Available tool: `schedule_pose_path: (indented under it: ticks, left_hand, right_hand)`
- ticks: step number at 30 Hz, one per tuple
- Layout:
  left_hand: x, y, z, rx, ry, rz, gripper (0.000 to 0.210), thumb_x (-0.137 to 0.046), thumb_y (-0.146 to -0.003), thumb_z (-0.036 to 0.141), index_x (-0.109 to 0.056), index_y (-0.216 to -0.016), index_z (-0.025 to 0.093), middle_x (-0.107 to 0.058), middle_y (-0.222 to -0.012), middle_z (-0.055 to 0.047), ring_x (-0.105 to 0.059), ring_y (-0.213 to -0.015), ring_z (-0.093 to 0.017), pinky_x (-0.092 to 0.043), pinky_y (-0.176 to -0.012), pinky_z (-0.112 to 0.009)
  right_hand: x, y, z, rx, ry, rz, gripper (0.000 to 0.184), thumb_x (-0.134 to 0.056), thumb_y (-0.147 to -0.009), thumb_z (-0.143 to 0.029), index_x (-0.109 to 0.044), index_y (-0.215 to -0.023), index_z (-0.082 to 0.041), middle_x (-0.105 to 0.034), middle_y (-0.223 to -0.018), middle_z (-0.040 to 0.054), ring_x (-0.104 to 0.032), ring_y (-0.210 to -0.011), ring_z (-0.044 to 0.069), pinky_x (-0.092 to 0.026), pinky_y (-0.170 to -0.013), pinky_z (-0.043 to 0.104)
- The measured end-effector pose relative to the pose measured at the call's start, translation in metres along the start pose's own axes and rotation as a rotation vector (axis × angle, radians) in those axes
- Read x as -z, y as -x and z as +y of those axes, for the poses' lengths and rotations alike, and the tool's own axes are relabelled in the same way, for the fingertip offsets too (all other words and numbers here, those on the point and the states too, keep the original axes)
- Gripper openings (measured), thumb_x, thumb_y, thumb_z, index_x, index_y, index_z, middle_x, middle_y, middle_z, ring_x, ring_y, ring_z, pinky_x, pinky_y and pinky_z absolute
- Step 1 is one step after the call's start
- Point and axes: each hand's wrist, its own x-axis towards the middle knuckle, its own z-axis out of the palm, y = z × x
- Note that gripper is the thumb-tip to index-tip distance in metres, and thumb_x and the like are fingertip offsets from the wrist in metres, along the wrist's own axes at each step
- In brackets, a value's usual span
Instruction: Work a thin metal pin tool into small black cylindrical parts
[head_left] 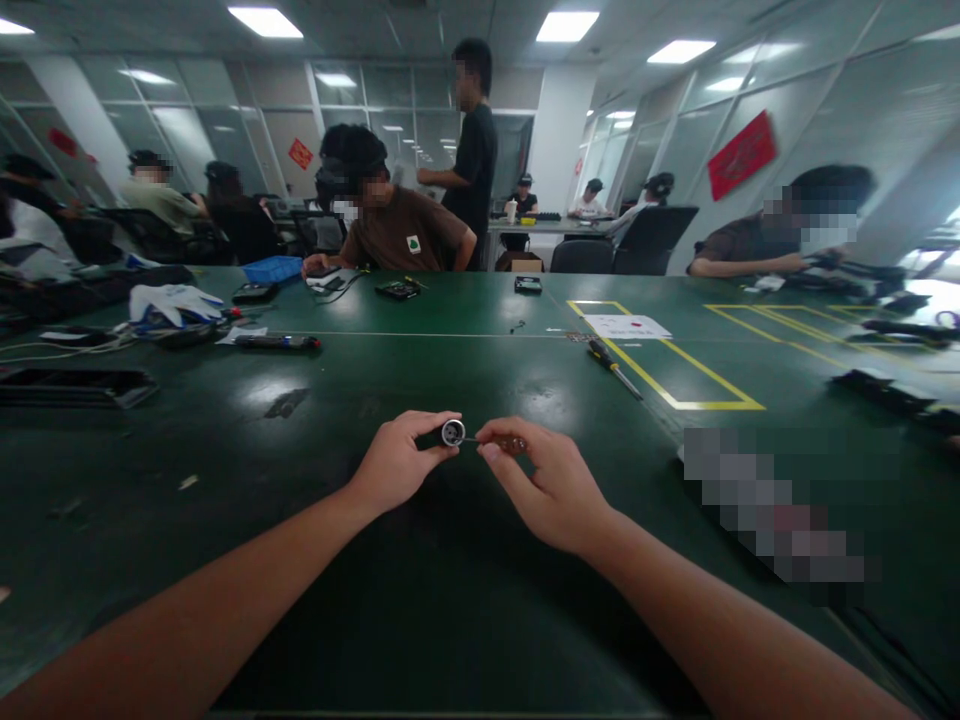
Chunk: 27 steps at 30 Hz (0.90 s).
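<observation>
Between the thumb and fingers of my left hand [401,462] is a small dark cylinder with a silver ring [453,433] at its end. The ringed end faces me, and details inside it are too small to make out. My right hand [551,475] is closed on a small screwdriver [512,444] with a brownish, see-through handle. Its thin shaft points left and reaches the right side of the ring; I cannot tell whether the tip is in the ring or just touching it. Both hands are just above the green table [450,620].
A yellow-and-black screwdriver [615,368] lies ahead to the right, near a paper sheet [627,327]. At left are a dark pen-like tool [277,342], white gloves [174,306] and a black tray [75,388]. A co-worker [409,228] sits across the table.
</observation>
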Motion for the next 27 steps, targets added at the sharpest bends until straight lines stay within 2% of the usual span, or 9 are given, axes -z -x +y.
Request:
schedule_pose_path:
  ticks: [4, 13, 20, 27]
  left_hand:
    - [-0.0001, -0.0003, -0.0008, 0.006, -0.003, -0.001, 0.042, -0.079, -0.081, 0.018, -0.074, -0.122, 0.028, -0.075, -0.121, -0.003, -0.067, -0.116, -0.024, -0.049, -0.107, -0.043]
    - [0.0009, 0.0008, 0.0014, -0.007, 0.029, -0.02, 0.041, -0.077, -0.083, 0.02, -0.073, -0.122, 0.028, -0.075, -0.121, -0.004, -0.068, -0.114, -0.024, -0.05, -0.107, -0.044]
    - [-0.0002, 0.0003, -0.0009, -0.024, 0.022, -0.013, 0.04, -0.077, -0.083, 0.021, -0.074, -0.122, 0.029, -0.075, -0.12, -0.004, -0.068, -0.114, -0.024, -0.05, -0.106, -0.045]
    - [-0.0004, 0.0001, 0.0011, -0.018, 0.027, -0.017, 0.04, -0.078, -0.082, 0.018, -0.074, -0.121, 0.027, -0.075, -0.12, -0.004, -0.068, -0.113, -0.024, -0.05, -0.106, -0.044]
  right_hand:
    - [0.0001, 0.0009, -0.0004, 0.003, 0.0, 0.046, 0.013, -0.055, -0.1, -0.022, -0.066, -0.107, -0.021, -0.073, -0.092, 0.0022, -0.068, -0.081, 0.015, -0.05, -0.075, 0.027]
    - [0.0005, -0.0008, -0.0017, -0.009, 0.015, -0.016, 0.014, -0.053, -0.1, -0.023, -0.066, -0.106, -0.02, -0.073, -0.091, 0.0032, -0.067, -0.079, 0.016, -0.051, -0.074, 0.03]
    - [0.0017, 0.0007, -0.0025, -0.014, -0.005, 0.039, 0.014, -0.054, -0.099, -0.023, -0.066, -0.106, -0.02, -0.075, -0.092, 0.0037, -0.07, -0.081, 0.017, -0.052, -0.075, 0.03]
    - [-0.0024, 0.0017, 0.0007, 0.002, -0.019, 0.011, 0.015, -0.054, -0.1, -0.023, -0.066, -0.108, -0.02, -0.075, -0.095, 0.0032, -0.07, -0.084, 0.016, -0.052, -0.077, 0.03]
